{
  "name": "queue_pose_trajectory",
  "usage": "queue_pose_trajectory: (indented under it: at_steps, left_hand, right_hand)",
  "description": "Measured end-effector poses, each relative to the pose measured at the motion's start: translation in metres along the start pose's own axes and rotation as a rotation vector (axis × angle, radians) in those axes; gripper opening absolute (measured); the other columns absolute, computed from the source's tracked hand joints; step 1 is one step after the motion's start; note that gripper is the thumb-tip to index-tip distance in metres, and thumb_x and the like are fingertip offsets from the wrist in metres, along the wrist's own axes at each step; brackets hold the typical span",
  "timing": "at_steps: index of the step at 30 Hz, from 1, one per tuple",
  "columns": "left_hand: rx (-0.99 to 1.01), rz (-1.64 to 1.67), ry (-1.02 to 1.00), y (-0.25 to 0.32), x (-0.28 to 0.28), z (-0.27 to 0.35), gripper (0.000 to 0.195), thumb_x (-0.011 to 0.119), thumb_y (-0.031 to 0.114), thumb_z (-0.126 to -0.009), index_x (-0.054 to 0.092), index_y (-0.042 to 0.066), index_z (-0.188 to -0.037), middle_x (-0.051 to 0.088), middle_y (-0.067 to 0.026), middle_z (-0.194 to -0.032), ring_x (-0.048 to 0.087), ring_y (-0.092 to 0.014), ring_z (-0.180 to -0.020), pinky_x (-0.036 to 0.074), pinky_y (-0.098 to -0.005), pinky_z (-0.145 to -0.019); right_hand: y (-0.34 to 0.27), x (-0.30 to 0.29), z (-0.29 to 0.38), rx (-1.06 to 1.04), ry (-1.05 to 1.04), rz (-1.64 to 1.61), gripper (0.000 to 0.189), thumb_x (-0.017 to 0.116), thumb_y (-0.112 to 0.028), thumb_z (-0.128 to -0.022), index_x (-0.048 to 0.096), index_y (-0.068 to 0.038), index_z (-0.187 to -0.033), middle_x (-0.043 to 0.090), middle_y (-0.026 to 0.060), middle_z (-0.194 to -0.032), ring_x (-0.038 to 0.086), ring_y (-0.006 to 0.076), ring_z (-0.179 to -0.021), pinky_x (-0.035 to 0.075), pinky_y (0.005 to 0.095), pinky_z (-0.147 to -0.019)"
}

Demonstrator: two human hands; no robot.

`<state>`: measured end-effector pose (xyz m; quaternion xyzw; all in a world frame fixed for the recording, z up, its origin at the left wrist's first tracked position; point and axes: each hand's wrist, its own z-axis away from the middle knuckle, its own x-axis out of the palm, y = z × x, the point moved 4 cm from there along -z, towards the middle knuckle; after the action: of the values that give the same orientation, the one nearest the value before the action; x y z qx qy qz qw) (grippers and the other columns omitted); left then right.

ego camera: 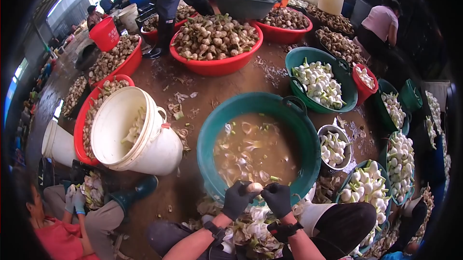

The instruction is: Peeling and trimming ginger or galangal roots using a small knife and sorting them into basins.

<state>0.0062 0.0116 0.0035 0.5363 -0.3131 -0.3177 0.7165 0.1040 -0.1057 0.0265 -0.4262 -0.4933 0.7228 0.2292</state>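
My left hand (238, 199), in a dark glove, grips a garlic bulb (254, 187) between thumb and fingers at the near rim of a green plastic tub (207, 140). The tub holds murky brown water with peeled skins and stem bits floating in it. My right hand (277, 198), gloved alike, has its fingertips pinched together at the bulb's right side; whether they hold a bit of skin cannot be told. Garlic skins (253, 229) are heaped between my knees, below both hands. Each wrist wears a dark band.
White bucket (159, 151) on its side at left; steel bowl (334, 148) and green tub (322, 79) of peeled garlic at right. Red basin (217, 65) of unpeeled garlic ahead. A co-worker (58, 234) sits lower left, another person (379, 21) upper right; someone's legs (168, 10) stand ahead.
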Motion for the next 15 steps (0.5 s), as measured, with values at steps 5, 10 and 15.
queue_pose_trajectory:
  at_steps: [5,10,15]
  left_hand:
    - [-0.003,0.161,-0.222,0.018,0.002,0.000,0.031,0.068,0.002,-0.077,0.056,-0.002,-0.105,0.063,-0.0086,-0.090,0.061,-0.011,-0.075,0.051,-0.0247,-0.061]
    - [-0.168,0.267,-0.306,0.027,0.002,-0.001,0.033,0.058,0.007,-0.086,0.050,-0.001,-0.117,0.060,-0.0083,-0.099,0.061,-0.014,-0.080,0.052,-0.0267,-0.071]
    - [-0.316,0.458,-0.244,0.021,0.004,-0.004,0.035,0.051,0.005,-0.088,0.047,0.000,-0.122,0.058,-0.0098,-0.102,0.061,-0.018,-0.082,0.053,-0.0302,-0.075]
  right_hand:
    - [0.061,-0.013,-0.018,0.132,0.128,0.051,0.015,0.061,-0.013,-0.066,0.065,0.001,-0.067,0.062,0.0124,-0.058,0.060,0.0159,-0.053,0.046,0.0283,-0.053]
    - [0.072,-0.029,-0.028,-0.120,0.097,0.188,0.016,0.058,-0.006,-0.069,0.067,-0.001,-0.082,0.066,0.0111,-0.077,0.064,0.0221,-0.070,0.050,0.0328,-0.067]
    - [-0.013,-0.031,-0.019,-0.345,-0.006,0.027,0.022,0.060,0.000,-0.071,0.065,-0.001,-0.092,0.066,0.0123,-0.092,0.064,0.0220,-0.079,0.050,0.0313,-0.071]
